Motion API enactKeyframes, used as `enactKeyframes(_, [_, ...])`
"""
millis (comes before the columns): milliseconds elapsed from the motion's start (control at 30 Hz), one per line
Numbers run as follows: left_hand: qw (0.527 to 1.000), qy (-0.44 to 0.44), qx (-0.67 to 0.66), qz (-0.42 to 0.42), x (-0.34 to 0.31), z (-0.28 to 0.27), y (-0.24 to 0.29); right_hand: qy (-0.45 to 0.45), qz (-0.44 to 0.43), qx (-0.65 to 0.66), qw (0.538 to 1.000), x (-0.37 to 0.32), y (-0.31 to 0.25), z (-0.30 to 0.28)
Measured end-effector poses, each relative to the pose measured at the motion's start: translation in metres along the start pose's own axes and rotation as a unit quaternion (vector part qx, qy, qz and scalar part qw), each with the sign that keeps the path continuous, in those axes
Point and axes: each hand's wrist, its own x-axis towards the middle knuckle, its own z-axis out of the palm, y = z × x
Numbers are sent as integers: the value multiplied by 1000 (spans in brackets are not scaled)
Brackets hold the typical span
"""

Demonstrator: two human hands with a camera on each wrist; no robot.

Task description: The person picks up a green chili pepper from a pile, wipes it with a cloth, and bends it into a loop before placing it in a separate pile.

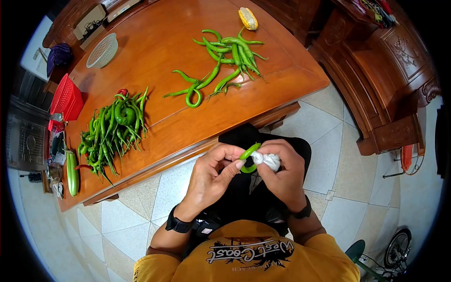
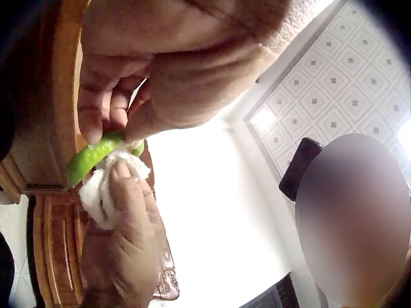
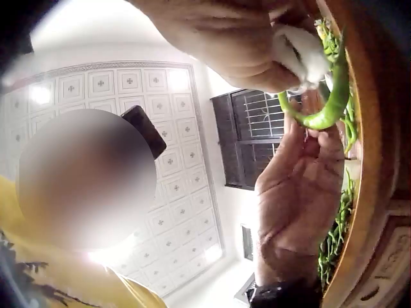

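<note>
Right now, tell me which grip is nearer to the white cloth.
Right. The right grip holds the white cloth itself; the left grip is off to the cloth's left, pinching the curved green pepper beside it.

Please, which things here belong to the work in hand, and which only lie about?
Work, it seems:
- curved green pepper
- crumpled white cloth
- scattered long green peppers
- heap of green and red peppers

Probably just lying about:
- yellow corn cob
- red plastic basket
- long pale-green vegetable
</note>
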Motion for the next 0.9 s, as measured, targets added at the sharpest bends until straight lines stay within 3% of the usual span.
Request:
enactKeyframes(167, [1000, 15, -14, -17, 0, -1, 1, -96, -13, 45, 994, -1, -10, -3])
enactKeyframes(300, [999, 28, -19, -2, 0, -5, 6, -118, 0, 7, 993, -3, -10, -8])
enactKeyframes(567, [997, 54, -46, 22, 0, -12, 3, -5, 2, -40, 999, -1, 6, -17])
enactKeyframes(733, [992, 55, -114, 18, 2, -10, 3, -14, 44, 89, 995, -9, 5, -11])
enactKeyframes(900, [976, 84, -200, 30, 3, -11, 3, 80, 38, 128, 988, -8, 8, -12])
